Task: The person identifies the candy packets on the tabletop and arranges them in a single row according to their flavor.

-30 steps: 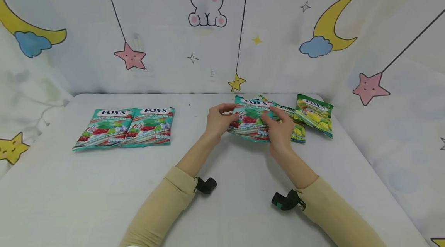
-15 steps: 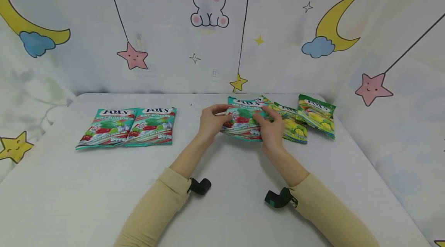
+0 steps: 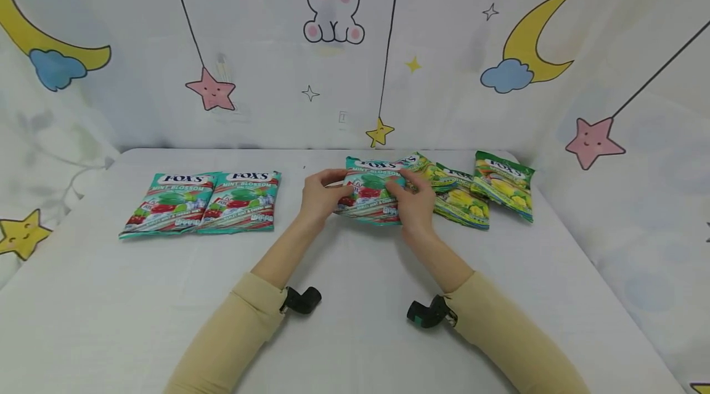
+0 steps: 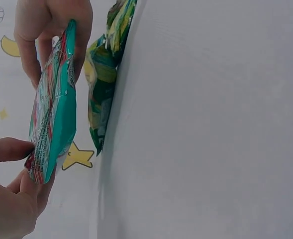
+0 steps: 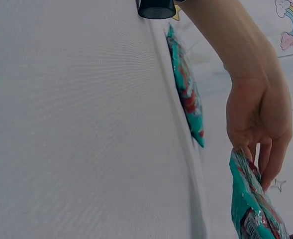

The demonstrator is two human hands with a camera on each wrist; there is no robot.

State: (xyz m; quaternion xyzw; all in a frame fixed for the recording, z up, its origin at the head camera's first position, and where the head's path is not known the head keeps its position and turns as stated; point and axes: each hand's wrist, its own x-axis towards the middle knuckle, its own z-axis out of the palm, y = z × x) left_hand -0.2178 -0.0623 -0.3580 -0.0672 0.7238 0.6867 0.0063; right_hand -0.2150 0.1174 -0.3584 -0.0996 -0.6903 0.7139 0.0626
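Observation:
Between both hands hangs a teal Fox's Mint Blossom candy bag (image 3: pixel 368 192), raised above the table. My left hand (image 3: pixel 323 197) pinches its left edge, thumb in front and fingers behind. The opposite edge is gripped by my right hand (image 3: pixel 417 201), its thumb lying on the bag's front. In the left wrist view the bag (image 4: pixel 61 114) appears edge-on, held at both ends. Two matching teal bags lie at the left, one bag (image 3: pixel 173 204) overlapping or touching the other bag (image 3: pixel 241 201). The right wrist view also shows a teal bag (image 5: pixel 186 87) lying behind.
Several yellow-green Fox's candy bags lie right of the hands: a partly covered bag (image 3: pixel 465 206), and a bag (image 3: pixel 503 185) farthest right. The white table (image 3: pixel 355 320) meets a printed curtain (image 3: pixel 266 61) at its back edge.
Both hands have moved left together, carrying the teal candy bag away from the yellow-green bags, which now show more. The two teal bags at the left stay in place.

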